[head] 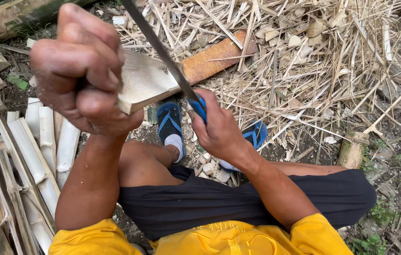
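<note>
Squatting on bare ground strewn with cuttings, a person in a yellow shirt (219,238) and black shorts (238,200) works a long dark blade (160,49) against a pale slab of wood (146,80). The left hand (84,71) is raised close to the camera, closed in a tight fist around something dark, apparently the handle end of the tool, though the fingers hide it. The right hand (217,127) is lower and nearer the knees, fingers curled shut around a thin strip or the lower end of the blade; which of the two cannot be told from this angle. The blade runs diagonally from the upper edge of the frame down to that right hand, crossing over the pale slab, which lies tilted between the two hands with its reddish-brown far end (219,54) resting among the litter. Blue flip-flops (169,120) show beneath the hands, one beside each wrist. A heap of split bamboo slivers and shavings (314,61) covers the ground beyond the slab. Pale curved bamboo sections (44,141) are stacked at the person's left, and a short cut stump (354,148) stands at the right near the knee.
</note>
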